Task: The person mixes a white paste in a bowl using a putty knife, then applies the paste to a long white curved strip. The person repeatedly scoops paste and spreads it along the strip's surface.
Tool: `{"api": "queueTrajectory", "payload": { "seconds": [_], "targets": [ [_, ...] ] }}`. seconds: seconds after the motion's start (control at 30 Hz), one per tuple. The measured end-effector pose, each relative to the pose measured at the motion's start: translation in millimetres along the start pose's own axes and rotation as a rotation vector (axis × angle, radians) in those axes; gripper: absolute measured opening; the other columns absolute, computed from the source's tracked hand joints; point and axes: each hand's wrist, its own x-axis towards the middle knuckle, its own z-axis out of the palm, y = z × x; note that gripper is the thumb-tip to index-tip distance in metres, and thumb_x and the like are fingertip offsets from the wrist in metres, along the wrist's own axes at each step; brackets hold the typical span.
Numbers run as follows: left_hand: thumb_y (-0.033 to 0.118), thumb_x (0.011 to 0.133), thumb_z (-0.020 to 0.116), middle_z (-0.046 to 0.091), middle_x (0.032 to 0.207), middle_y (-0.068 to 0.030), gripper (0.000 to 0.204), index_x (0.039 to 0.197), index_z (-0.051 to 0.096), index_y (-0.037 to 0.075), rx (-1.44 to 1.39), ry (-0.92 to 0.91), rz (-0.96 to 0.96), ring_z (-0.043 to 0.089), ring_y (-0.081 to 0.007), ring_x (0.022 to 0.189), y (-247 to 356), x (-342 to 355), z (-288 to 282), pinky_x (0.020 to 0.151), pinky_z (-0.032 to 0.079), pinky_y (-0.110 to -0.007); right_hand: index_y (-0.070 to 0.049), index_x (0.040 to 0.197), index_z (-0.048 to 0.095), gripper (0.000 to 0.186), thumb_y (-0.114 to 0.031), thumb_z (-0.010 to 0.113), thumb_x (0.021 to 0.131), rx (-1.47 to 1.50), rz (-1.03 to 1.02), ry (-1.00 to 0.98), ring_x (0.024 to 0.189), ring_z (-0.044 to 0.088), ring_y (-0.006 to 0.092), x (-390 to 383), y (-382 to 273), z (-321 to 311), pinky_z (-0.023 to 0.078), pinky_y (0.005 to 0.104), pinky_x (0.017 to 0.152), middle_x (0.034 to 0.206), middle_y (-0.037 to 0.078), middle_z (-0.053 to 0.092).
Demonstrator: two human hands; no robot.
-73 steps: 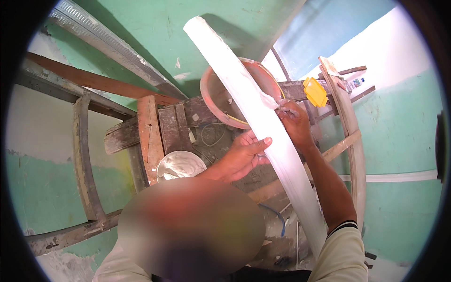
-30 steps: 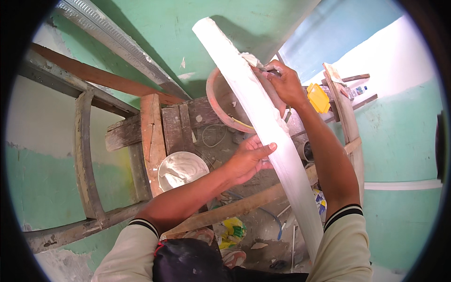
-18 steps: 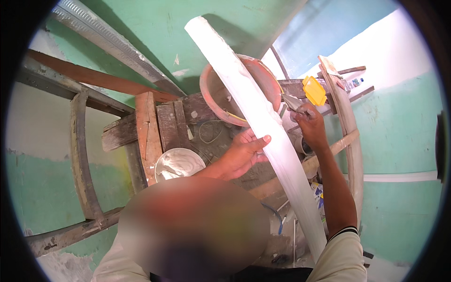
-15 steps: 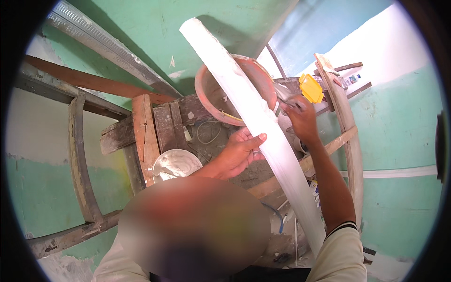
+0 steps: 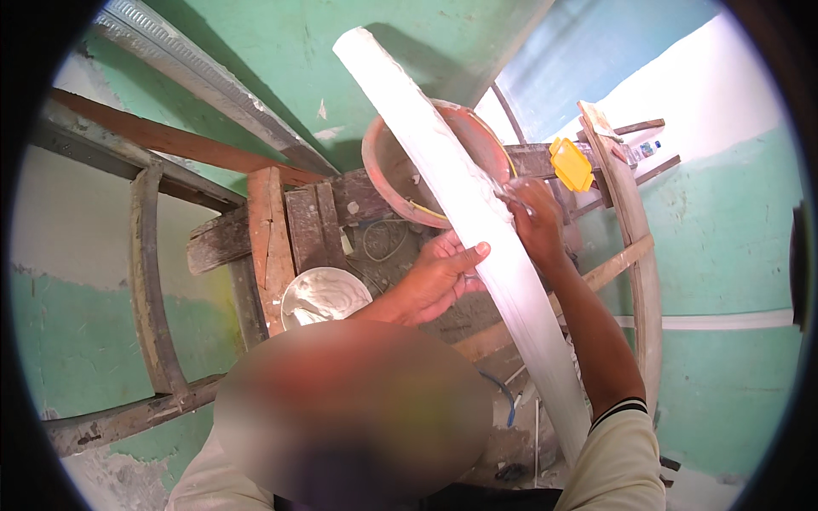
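A long white moulding strip runs slantwise from the top middle down to the lower right. My left hand is closed round its left edge at mid-length, thumb on the upper face and fingers beneath. Just above and to the right, my right hand grips what looks like a putty knife, partly blurred. Its blade meets the strip's right edge, where lumps of white paste sit. Behind the strip stands an orange-red bucket. A white tub of white paste stands left of my left forearm.
Dark wooden planks bear the bucket. A yellow lid and a plastic bottle lie at the right, near a wooden post. Wooden framing stands at the left. A blue cable hangs below.
My right hand has brought the putty knife down and left, from beside the bucket's rim onto the strip's edge. The left hand keeps its hold; the whole view has shifted slightly.
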Motion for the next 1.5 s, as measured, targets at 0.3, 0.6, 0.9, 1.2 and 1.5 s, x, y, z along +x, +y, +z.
{"api": "queueTrajectory", "payload": {
  "seconds": [0.3, 0.6, 0.9, 1.2, 1.5],
  "targets": [
    [0.018, 0.104, 0.066, 0.069, 0.126, -0.0076, 0.035, 0.136, 0.056, 0.004, 0.005, 0.016, -0.003, 0.069, -0.0180, 0.113, -1, 4, -3, 0.096, 0.060, -0.040, -0.001, 0.107, 0.070, 0.026, 0.007, 0.072, 0.083, 0.017, 0.054, 0.006, 0.097, 0.066, 0.0376, -12, -18, -26, 0.052, 0.0437, 0.085, 0.100, 0.016, 0.069],
    [0.019, 0.104, 0.067, 0.070, 0.126, -0.0102, 0.035, 0.133, 0.057, 0.003, 0.012, 0.022, -0.002, 0.070, -0.0204, 0.114, -3, 4, -3, 0.098, 0.060, -0.042, -0.001, 0.115, 0.068, 0.020, -0.009, 0.069, 0.097, 0.018, 0.445, -0.102, 0.096, 0.068, 0.0244, -76, -11, -77, 0.053, 0.0367, 0.086, 0.102, 0.011, 0.069],
    [0.019, 0.104, 0.067, 0.069, 0.126, -0.0089, 0.033, 0.131, 0.057, 0.004, 0.007, -0.001, -0.004, 0.069, -0.0182, 0.112, -1, 4, -2, 0.095, 0.060, -0.038, -0.004, 0.113, 0.068, 0.028, -0.030, 0.062, 0.105, 0.718, 0.801, -0.768, 0.082, 0.062, 0.0098, -18, 3, -82, 0.048, 0.0245, 0.075, 0.088, -0.001, 0.067],
    [0.018, 0.104, 0.067, 0.069, 0.126, -0.0092, 0.032, 0.131, 0.058, 0.005, 0.015, 0.045, -0.011, 0.070, -0.0188, 0.112, -7, 3, -15, 0.093, 0.061, -0.039, -0.003, 0.103, 0.062, 0.010, -0.011, 0.068, 0.099, 0.351, 0.682, -0.203, 0.088, 0.061, 0.0137, -63, -8, -73, 0.049, 0.0321, 0.081, 0.097, 0.004, 0.064],
    [0.018, 0.103, 0.067, 0.069, 0.124, -0.0080, 0.033, 0.130, 0.057, 0.003, 0.028, 0.079, -0.036, 0.069, -0.0181, 0.111, -12, 10, -12, 0.094, 0.060, -0.038, -0.003, 0.113, 0.066, 0.021, 0.003, 0.068, 0.093, -0.080, 0.278, -0.212, 0.108, 0.063, 0.0387, -132, -6, -82, 0.050, 0.0434, 0.095, 0.111, 0.019, 0.064]
  ]
}}
